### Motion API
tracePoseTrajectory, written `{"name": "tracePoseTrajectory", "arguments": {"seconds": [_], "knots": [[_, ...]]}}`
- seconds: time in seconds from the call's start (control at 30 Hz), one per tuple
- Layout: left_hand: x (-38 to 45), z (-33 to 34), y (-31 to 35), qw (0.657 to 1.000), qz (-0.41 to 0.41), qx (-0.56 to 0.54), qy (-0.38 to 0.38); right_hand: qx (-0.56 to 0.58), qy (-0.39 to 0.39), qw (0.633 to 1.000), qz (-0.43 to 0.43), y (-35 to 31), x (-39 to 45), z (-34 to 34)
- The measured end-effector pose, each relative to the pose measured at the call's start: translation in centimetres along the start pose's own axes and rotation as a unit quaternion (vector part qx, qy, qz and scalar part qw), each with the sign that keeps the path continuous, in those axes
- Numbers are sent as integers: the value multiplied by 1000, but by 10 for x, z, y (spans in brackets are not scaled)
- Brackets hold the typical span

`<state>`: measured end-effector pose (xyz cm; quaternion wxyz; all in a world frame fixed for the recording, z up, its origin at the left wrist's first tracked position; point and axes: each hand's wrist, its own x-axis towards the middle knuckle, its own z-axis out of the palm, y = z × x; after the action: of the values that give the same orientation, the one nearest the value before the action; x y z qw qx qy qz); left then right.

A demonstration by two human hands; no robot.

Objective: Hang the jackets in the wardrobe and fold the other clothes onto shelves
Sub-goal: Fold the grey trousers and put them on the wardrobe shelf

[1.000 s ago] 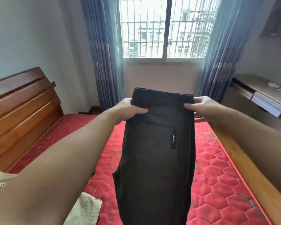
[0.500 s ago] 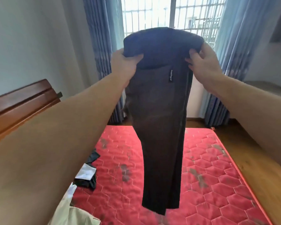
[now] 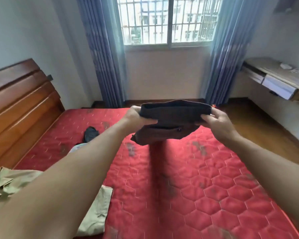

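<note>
A pair of dark trousers hangs in the air above the red mattress. My left hand grips the waistband at its left end. My right hand grips the right end. The waistband is held level and the legs are swung up and forward, blurred, so most of their length is hidden. A beige jacket lies crumpled on the near left of the mattress, partly under my left forearm. A small dark garment lies further back on the left.
A wooden headboard runs along the left. Blue curtains frame a barred window ahead. A wall-mounted desk with a white drawer is at the right, above a wooden floor.
Both hands have come down from head height to just above the mattress with the trousers. The legs, which hung straight down, now fling up and forward.
</note>
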<state>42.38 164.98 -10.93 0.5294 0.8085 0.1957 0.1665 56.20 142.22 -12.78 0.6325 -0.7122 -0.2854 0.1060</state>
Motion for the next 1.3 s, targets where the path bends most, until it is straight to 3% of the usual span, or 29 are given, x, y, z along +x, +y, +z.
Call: {"name": "tracePoseTrajectory", "arguments": {"seconds": [0.13, 0.2, 0.3, 0.4, 0.53, 0.63, 0.7, 0.87, 1.07, 1.17, 1.3], "knots": [[-74, 38, -102, 988, -112, 31, -103, 9, -27, 989, 146, 80, -102, 17], [-112, 55, -151, 976, -110, 126, -140, -25, -63, 977, 204, 117, -149, 23], [-172, 73, -200, 963, -140, 159, -165, -113, -131, 957, 234, 159, -208, 26], [-231, 84, -220, 935, -156, 239, -211, -195, -229, 921, 247, 178, -252, 23], [-298, 100, -233, 898, -254, 233, -274, -278, -363, 838, 298, 186, -299, 14], [-330, 110, -232, 863, -305, 207, -346, -299, -408, 793, 340, 188, -326, 5], [-336, 112, -231, 861, -312, 184, -357, -279, -414, 786, 365, 188, -334, 2], [-328, 116, -243, 879, -336, 126, -314, -168, -376, 805, 427, 207, -331, -1], [-286, 128, -279, 935, -308, 85, -154, -116, -181, 913, 347, 239, -301, 26], [-247, 131, -305, 943, -320, 8, -88, -79, -83, 936, 333, 264, -274, 48], [-189, 135, -339, 941, -319, -96, -60, -64, 21, 945, 320, 297, -223, 79]]}}
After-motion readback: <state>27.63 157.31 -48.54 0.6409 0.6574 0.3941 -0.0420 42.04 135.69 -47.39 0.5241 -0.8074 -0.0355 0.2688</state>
